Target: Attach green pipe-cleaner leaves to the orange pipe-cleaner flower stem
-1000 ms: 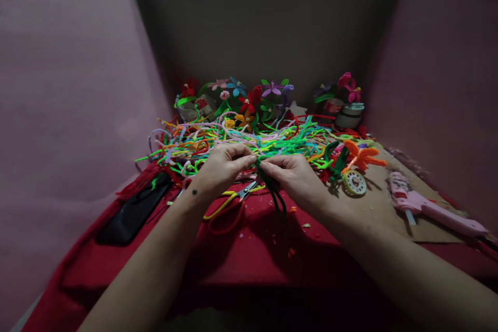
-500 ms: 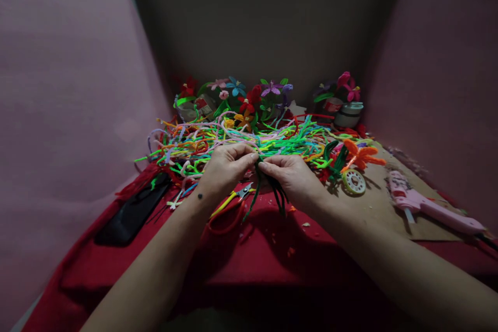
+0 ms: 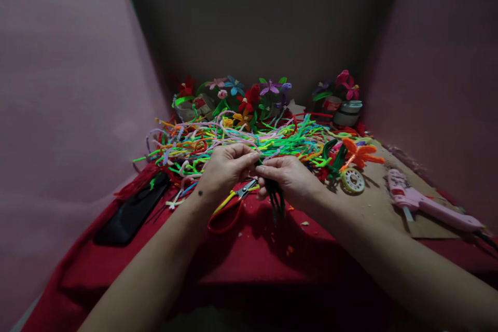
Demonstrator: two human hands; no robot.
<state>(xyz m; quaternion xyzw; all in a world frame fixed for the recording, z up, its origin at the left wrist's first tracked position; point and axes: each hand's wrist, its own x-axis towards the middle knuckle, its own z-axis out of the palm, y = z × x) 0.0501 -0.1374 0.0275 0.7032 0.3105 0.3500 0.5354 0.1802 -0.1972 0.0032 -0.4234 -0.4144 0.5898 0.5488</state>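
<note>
My left hand (image 3: 223, 170) and my right hand (image 3: 290, 179) meet above the red cloth (image 3: 249, 249), fingertips pinched together. Both grip a bunch of dark green pipe cleaners (image 3: 275, 198) whose ends hang down below my right hand. Just beyond the hands lies a big heap of loose pipe cleaners (image 3: 249, 140) in green, pink, orange and other colours. Red and yellow scissors (image 3: 229, 206) lie on the cloth under my hands.
Finished pipe-cleaner flowers (image 3: 249, 96) stand at the back, with a jar (image 3: 348, 113) at the back right. An orange flower (image 3: 360, 153), a small spool (image 3: 352, 180) and a pink glue gun (image 3: 424, 205) lie on cardboard at right. A black pouch (image 3: 130, 215) lies at left.
My hands stayed together and shifted slightly toward me. The dark green strands were worked between the fingers; one loose end that swung left half a second ago is back in the bunch.
</note>
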